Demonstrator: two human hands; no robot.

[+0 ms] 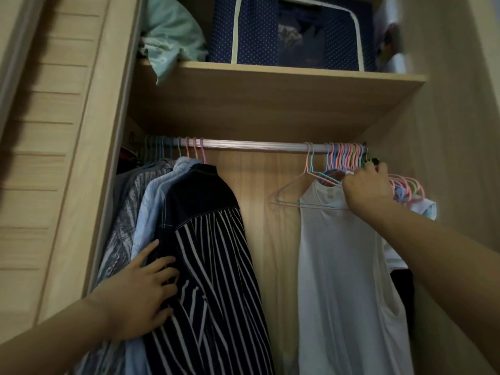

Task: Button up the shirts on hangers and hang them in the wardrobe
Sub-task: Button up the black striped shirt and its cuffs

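Wooden wardrobe [270,104] is standing open, dim; both forearms are running out of frame at the bottom edge. Right hand [365,188] is reaching among the pastel hangers [343,158] bunched at the rail's [257,145] right end; its fingers are hidden behind the knuckles, so the grip cannot be told. Just left of and below that hand, a white top [343,280] is hanging. Left hand [140,296] is pressing spread fingers flat on the striped shirt [216,266], hanging long axis vertical, collar uppermost. Shelf above is holding a dotted blue storage bag [249,31].

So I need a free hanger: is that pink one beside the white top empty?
Empty: the pink hanger hangs bare on the rail, wardrobe back visible through its frame, beside the white top.
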